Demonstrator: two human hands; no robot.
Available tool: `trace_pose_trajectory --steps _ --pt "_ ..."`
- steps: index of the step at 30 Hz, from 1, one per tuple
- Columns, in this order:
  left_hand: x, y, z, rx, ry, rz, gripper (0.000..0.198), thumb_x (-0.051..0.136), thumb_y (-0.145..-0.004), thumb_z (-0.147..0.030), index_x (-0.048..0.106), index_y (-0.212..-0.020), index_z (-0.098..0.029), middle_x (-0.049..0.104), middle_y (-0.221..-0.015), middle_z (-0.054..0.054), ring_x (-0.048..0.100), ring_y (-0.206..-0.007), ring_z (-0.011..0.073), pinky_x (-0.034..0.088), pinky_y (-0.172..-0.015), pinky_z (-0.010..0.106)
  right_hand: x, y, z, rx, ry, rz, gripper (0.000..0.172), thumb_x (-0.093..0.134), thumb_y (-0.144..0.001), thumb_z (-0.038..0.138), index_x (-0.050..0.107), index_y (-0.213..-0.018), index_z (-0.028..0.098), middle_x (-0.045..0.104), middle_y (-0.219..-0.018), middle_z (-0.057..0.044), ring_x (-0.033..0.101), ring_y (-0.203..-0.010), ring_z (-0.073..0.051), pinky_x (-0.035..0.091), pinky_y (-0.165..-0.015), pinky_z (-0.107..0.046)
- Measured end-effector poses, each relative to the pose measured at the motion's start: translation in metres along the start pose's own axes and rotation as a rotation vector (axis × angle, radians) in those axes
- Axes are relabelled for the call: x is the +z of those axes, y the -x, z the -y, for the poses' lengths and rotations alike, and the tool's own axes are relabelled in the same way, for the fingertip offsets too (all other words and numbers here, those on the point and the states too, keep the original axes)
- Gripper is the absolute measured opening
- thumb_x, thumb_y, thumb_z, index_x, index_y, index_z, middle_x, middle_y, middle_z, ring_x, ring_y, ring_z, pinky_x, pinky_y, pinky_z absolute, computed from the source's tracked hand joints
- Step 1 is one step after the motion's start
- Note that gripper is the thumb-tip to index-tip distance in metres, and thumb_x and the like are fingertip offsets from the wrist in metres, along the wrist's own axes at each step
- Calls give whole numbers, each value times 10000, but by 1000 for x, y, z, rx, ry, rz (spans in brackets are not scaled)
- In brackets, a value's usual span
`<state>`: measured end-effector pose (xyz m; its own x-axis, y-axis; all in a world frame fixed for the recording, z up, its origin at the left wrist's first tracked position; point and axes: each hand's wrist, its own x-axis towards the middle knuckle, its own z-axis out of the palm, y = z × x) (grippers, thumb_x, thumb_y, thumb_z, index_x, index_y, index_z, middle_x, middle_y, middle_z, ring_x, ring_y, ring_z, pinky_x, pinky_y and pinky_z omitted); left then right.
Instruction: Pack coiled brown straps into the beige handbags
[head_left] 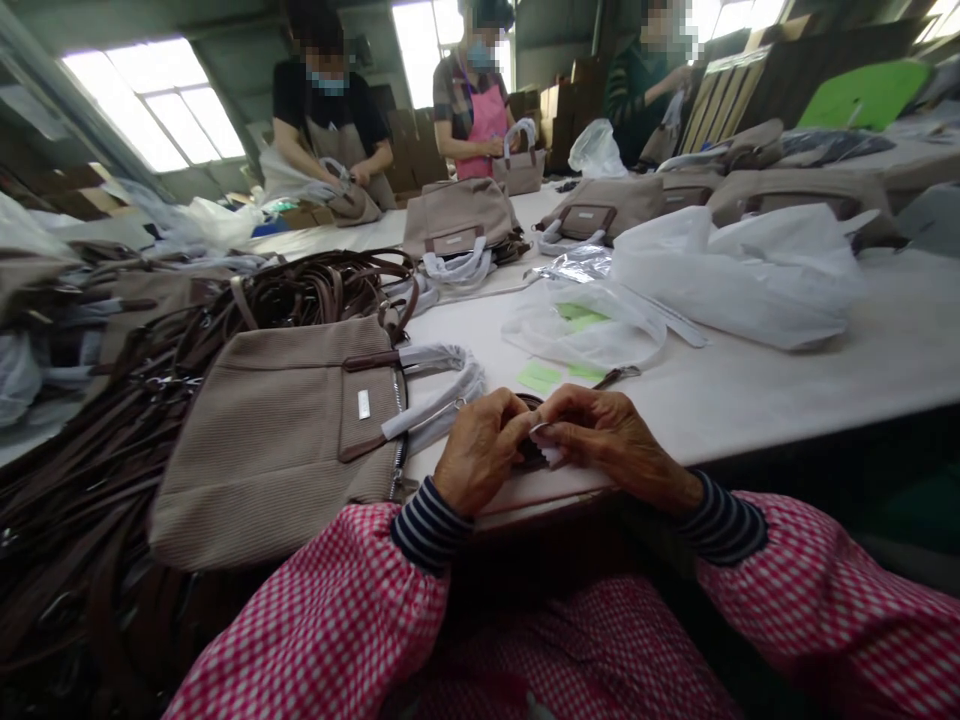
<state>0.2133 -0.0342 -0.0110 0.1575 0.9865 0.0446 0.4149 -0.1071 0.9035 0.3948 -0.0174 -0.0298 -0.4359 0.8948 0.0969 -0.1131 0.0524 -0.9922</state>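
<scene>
At the table's near edge my two hands meet over a coiled brown strap (531, 456). My left hand (484, 445) is closed, its fingertips pressed on the coil. In the pinched fingers of my right hand (611, 440) is a small white piece (550, 450) with a jagged edge, lying against the strap. The strap's end with a metal clip (621, 375) sticks out behind my right hand. To the left lies a taupe handbag (277, 430) on its side, its wrapped handles (442, 385) reaching toward my left hand.
Many brown straps (142, 400) are heaped at the left. Light green slips (540, 376) and a clear bag (585, 325) lie beyond my hands, with white plastic (742, 270) to the right. Three people stand across the table (787, 390) near more handbags (457, 215).
</scene>
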Motion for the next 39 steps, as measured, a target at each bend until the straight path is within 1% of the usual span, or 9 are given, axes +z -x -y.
trace_pose_trajectory --steps 6,10,16,19,23,26,29,33,39 --pt "7 4 0 19 -33 -109 191 527 -960 -302 554 -792 -215 595 -726 1 604 -667 181 501 -605 279 -3 -1 -1 -2 98 65 210 791 -862 376 711 -896 185 645 -719 -5 565 -639 -133 469 -587 -247" --pt "14 6 1 39 -72 -211 185 538 -953 -247 527 -770 -223 583 -732 6 575 -707 188 470 -698 315 -9 -2 0 -74 197 144 171 755 -892 359 731 -858 193 677 -885 -55 611 -812 -190 511 -724 -302" --pt "14 7 6 1 77 -249 198 508 -975 -328 546 -824 -206 627 -781 18 634 -664 172 500 -587 272 -18 2 2 -157 373 249 124 725 -927 319 741 -883 204 682 -1036 -64 626 -982 -218 491 -881 -328" --pt "12 5 8 -2 157 -246 226 526 -967 -368 561 -830 -191 626 -768 9 627 -597 150 505 -547 256 -16 0 5 -95 382 202 219 693 -953 383 711 -869 182 678 -882 -40 614 -814 -168 495 -755 -288" --pt "9 2 8 40 203 -207 250 595 -938 -405 585 -821 -184 616 -764 -1 623 -635 148 536 -575 249 -9 -9 8 85 247 132 271 725 -916 443 626 -917 192 578 -618 62 438 -476 -85 357 -467 -217" --pt "6 8 9 88 166 -184 219 578 -967 -385 588 -871 -188 646 -826 18 652 -756 173 569 -664 271 -5 -14 9 33 237 175 234 784 -850 367 669 -913 173 656 -761 22 530 -583 -92 403 -516 -209" --pt "5 21 17 211 -59 -197 159 614 -965 -288 591 -1101 -209 686 -1048 54 676 -919 199 566 -842 338 -4 -12 9 31 231 133 207 723 -884 356 691 -849 154 613 -684 28 483 -557 -83 364 -510 -209" --pt "5 32 28 335 -326 -144 513 670 -904 -142 487 -1367 -265 659 -1183 62 651 -1083 225 516 -984 390 -7 -10 6 64 189 34 214 702 -894 353 633 -821 164 484 -540 79 349 -466 -66 241 -460 -212" --pt "-3 24 21 285 -385 -45 160 663 -911 -128 624 -1034 -223 635 -1019 33 634 -942 205 489 -843 326 -4 -5 7 -48 179 -35 201 714 -881 318 630 -767 176 509 -614 49 408 -553 -99 319 -522 -243"
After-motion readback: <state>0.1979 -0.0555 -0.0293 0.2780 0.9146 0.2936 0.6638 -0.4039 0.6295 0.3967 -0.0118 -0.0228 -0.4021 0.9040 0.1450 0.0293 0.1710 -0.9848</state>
